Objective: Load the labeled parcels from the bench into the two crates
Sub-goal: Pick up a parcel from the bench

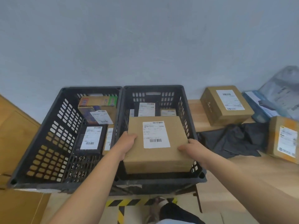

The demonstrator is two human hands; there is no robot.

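Here, both hands grip one brown parcel (159,156) over the near half of the right crate (153,87), its white barcoded label facing up; the parcel hides most of that crate's floor, and whether its underside rests on anything cannot be told. The left hand (127,143) holds the parcel's left side, its thumb curled onto the top face just beside the label's left edge; its other fingers are tucked out of sight below the cardboard. The right hand (193,147) clasps the near right corner, one fingertip (182,148) pressed on the top face, the rest hidden behind the parcel's side; so the parcel sits pinched between the two hands, thumbs above.

Behind it in the right crate lie a labelled dark packet (147,109) and a small carton (168,112); the left crate (48,126), touching the right one, holds a colourful printed box (97,109) and a flat black box (90,138) with a label. On the table (194,115) to the right wait a large brown carton (224,105), crumpled black bags (234,139), a blue-grey plastic mailer (275,101) and a yellow-taped carton (283,139).
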